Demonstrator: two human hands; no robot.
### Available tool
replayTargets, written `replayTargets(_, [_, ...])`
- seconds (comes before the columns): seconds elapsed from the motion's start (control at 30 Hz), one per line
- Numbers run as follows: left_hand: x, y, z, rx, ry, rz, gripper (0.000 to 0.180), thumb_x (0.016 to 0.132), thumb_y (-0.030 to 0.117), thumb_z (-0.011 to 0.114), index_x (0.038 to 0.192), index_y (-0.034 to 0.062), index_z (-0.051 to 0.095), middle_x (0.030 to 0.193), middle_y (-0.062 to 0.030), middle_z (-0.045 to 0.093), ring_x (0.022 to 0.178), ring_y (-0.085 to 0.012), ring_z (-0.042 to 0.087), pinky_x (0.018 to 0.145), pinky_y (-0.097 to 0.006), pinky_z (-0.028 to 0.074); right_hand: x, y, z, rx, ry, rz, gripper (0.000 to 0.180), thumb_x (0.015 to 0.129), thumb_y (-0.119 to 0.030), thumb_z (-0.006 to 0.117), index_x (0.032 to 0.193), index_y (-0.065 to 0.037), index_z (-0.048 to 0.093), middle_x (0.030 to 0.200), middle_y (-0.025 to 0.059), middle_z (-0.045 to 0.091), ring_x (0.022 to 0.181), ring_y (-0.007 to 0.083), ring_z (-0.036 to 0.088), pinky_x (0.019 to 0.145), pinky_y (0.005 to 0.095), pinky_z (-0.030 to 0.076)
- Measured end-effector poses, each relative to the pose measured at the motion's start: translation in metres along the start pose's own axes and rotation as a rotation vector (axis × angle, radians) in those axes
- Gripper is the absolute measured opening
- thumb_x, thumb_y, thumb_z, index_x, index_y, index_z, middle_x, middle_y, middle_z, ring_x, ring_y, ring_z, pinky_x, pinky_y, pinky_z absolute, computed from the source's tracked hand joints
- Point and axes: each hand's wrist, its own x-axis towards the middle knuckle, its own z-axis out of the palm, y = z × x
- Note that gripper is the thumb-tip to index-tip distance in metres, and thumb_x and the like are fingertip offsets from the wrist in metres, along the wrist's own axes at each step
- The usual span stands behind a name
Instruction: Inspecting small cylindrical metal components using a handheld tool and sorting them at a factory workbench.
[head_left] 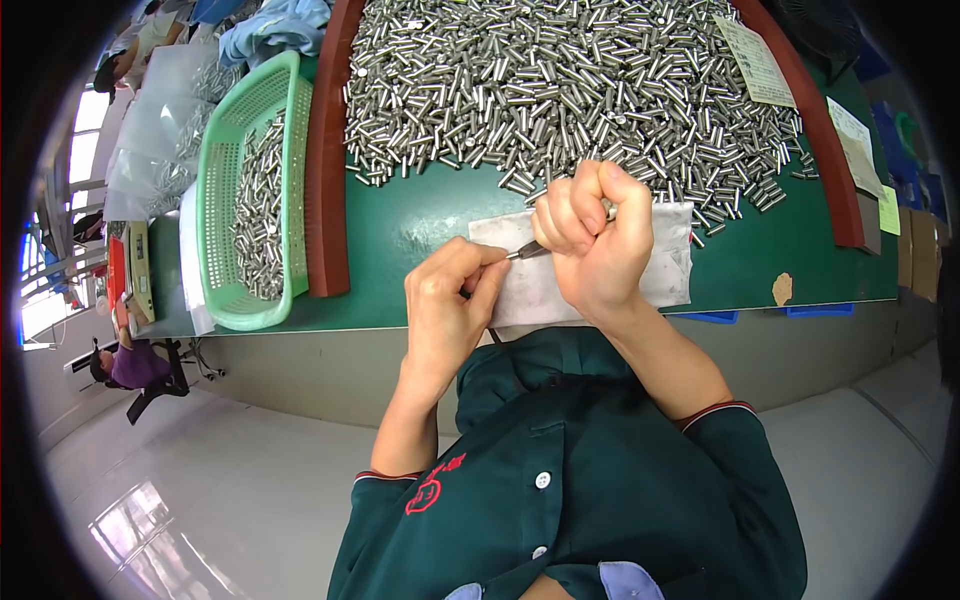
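Observation:
My left hand (447, 300) is closed, thumb and forefinger pinching a small metal pin (512, 256). In my right hand (602, 235), curled into a fist, is a slim dark hand tool (530, 248); its far end is hidden in the palm. The tool's tip meets the pin or lies right at it; the exact contact is too small to make out. Both hands are over a stained white cloth (655, 265) on the green tabletop (400, 225). Just beyond them spreads a big heap of short shiny metal pins (560, 90).
Dark red rails (328, 160) border the heap left and right. A green basket (210, 220) with more pins stands left, beside filled plastic bags (150, 160). Paper slips (757, 65) lie at the right rail. Another person (140, 366) sits far left.

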Motion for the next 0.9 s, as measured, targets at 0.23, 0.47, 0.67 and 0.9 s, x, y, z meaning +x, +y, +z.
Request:
replayTargets(0.23, [0.003,0.001,-0.001,0.003,0.011,0.003,0.006,0.067,-0.002,0.063,0.071,-0.0007,0.059,0.054,-0.0068,0.046,0.044,-0.0152,0.042,0.043,-0.027,0.035,0.003,-0.001,0.005,-0.053,0.001,-0.001,0.036,0.084,-0.026,0.031,0.051,-0.012,0.028,0.04,-0.0025,0.025,0.037,0.0084,0.016,0.039,0.025,0.016])
replayTargets(0.47, [0.003,-0.006,-0.01,-0.349,0.019,-0.108,0.007,0.073,-0.001,0.06,0.078,-0.001,0.055,0.068,-0.0043,0.052,0.052,-0.0103,0.044,0.046,-0.024,0.036,0.001,0.0,0.006,-0.008,0.003,0.004,0.036,0.084,-0.027,0.031,0.05,-0.013,0.028,0.039,-0.0033,0.024,0.036,0.0081,0.015,0.039,0.0255,0.016])
replayTargets(0.67, [0.008,-0.019,-0.025,-1.333,-0.12,-0.425,0.01,0.082,0.007,0.054,0.089,0.0017,0.052,0.082,-0.0065,0.056,0.05,-0.0022,0.031,0.045,-0.017,0.025,-0.007,-0.001,0.003,0.058,-0.025,0.012,0.035,0.086,-0.025,0.03,0.053,-0.011,0.029,0.041,-0.0017,0.024,0.038,0.0083,0.016,0.04,0.0248,0.016])
replayTargets(0.9, [0.012,-0.028,-0.024,-1.428,-0.141,-0.451,0.012,0.085,0.009,0.05,0.092,0.0011,0.053,0.081,-0.0065,0.056,0.048,-0.002,0.031,0.045,-0.016,0.026,-0.004,-0.002,0.006,-0.002,-0.001,0.018,0.037,0.085,-0.027,0.03,0.051,-0.013,0.027,0.038,-0.0033,0.023,0.036,0.0083,0.014,0.039,0.0257,0.015])
